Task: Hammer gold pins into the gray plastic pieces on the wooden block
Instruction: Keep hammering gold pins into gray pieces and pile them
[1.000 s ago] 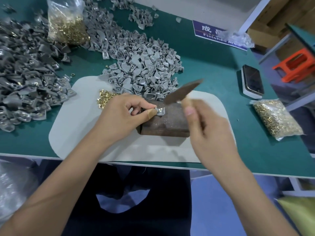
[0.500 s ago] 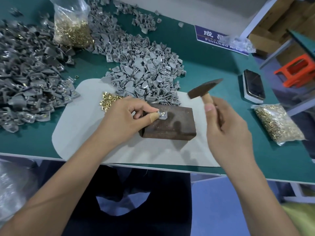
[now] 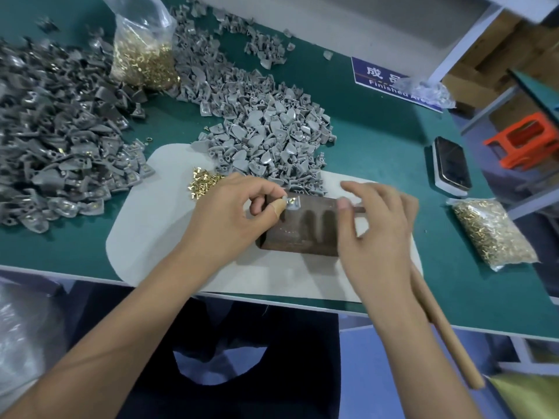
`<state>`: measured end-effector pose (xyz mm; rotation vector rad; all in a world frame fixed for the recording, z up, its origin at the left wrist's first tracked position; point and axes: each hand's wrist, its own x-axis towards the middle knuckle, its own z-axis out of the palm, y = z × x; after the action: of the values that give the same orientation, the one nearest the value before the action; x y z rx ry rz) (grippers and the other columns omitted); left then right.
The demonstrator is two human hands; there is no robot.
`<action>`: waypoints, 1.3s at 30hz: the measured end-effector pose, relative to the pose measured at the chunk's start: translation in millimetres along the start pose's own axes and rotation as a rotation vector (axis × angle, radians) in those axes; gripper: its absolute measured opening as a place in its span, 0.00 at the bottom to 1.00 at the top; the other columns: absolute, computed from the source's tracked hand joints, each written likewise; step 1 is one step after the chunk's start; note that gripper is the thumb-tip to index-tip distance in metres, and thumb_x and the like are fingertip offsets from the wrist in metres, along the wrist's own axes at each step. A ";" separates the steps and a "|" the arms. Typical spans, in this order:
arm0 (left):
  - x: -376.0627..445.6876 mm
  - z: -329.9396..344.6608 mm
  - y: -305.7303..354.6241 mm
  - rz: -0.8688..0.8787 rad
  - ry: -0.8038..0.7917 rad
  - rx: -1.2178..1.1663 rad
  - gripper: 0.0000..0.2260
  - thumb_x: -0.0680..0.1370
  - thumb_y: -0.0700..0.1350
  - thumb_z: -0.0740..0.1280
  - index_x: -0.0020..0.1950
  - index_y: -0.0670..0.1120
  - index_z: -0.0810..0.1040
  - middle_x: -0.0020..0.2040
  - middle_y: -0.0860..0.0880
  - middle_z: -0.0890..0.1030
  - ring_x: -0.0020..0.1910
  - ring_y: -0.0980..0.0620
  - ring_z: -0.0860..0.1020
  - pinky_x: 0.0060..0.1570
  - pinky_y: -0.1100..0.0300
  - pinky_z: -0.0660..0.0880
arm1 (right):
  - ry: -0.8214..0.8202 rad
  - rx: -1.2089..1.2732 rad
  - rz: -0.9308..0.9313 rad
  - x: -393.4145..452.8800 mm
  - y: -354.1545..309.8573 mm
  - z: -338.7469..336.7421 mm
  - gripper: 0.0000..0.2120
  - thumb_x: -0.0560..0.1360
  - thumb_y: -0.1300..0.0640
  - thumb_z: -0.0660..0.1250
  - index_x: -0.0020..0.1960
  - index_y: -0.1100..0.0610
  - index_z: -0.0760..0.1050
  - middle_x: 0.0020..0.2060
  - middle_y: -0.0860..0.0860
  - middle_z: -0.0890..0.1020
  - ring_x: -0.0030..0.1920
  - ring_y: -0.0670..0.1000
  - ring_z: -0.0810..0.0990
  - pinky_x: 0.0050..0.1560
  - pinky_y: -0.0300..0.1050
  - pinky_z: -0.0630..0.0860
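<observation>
The left hand pinches a small gray plastic piece between its bandaged thumb and forefinger, pressing it onto the top far-left corner of the wooden block; a gold pin shows in the piece just beyond the thumb tip. The block lies on a pale mat on the green worktop, between the two hands. The right hand sits over the block's right end, fingers curled around the hammer, whose pale wooden handle runs back under the palm and out past the wrist toward the worktop's near edge; the dark head is mostly hidden, only a bit showing by the thumb. Just beyond the left hand's knuckles lies a small heap of loose gold pins, and beyond the fingertips a mound of light gray pieces. Far to the left of that hand spreads a darker gray pile, with a clear bag of pins standing behind it. To the right of the right hand lies a second bag of pins, and beyond it a phone
</observation>
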<state>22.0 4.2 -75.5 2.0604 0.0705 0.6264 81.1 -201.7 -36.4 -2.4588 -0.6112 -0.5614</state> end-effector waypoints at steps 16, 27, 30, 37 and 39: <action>-97.1 -133.1 -27.3 -0.263 0.365 0.337 0.07 0.78 0.49 0.70 0.55 0.58 0.80 0.36 0.57 0.73 0.39 0.60 0.73 0.39 0.66 0.69 | -0.375 0.370 -0.328 -19.0 -169.3 115.5 0.03 0.80 0.57 0.70 0.50 0.54 0.83 0.47 0.48 0.80 0.52 0.53 0.72 0.53 0.49 0.71; -124.5 -152.5 -41.0 -0.268 0.372 0.508 0.06 0.79 0.46 0.69 0.53 0.48 0.84 0.49 0.55 0.81 0.50 0.48 0.77 0.50 0.45 0.74 | -0.421 0.425 -0.315 -25.1 -186.2 144.0 0.04 0.81 0.54 0.68 0.52 0.49 0.82 0.47 0.42 0.80 0.51 0.47 0.75 0.51 0.45 0.74; -117.0 -141.5 -36.3 -0.244 0.372 0.414 0.07 0.79 0.42 0.71 0.56 0.48 0.84 0.49 0.55 0.80 0.50 0.51 0.76 0.53 0.56 0.73 | -0.371 0.469 -0.284 -30.0 -177.5 132.5 0.05 0.81 0.56 0.68 0.53 0.52 0.82 0.47 0.44 0.80 0.51 0.51 0.77 0.48 0.51 0.77; -80.1 -100.9 -22.4 -0.216 0.182 0.237 0.09 0.78 0.46 0.71 0.57 0.52 0.82 0.46 0.59 0.77 0.46 0.56 0.74 0.45 0.58 0.75 | -0.075 0.203 -0.337 -28.4 -124.9 85.7 0.06 0.81 0.55 0.68 0.52 0.54 0.84 0.46 0.47 0.83 0.47 0.54 0.77 0.48 0.53 0.73; -66.6 -89.0 -20.9 -0.217 0.073 0.251 0.09 0.77 0.49 0.71 0.57 0.55 0.82 0.47 0.59 0.78 0.48 0.57 0.74 0.48 0.58 0.76 | 0.028 0.121 -0.267 -23.6 -97.6 75.3 0.06 0.81 0.56 0.68 0.52 0.55 0.84 0.46 0.48 0.84 0.47 0.57 0.78 0.49 0.55 0.72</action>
<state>-72.6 66.0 -82.0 2.2301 0.4285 0.5799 30.0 -91.3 -67.2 -2.2675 -0.9428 -0.6408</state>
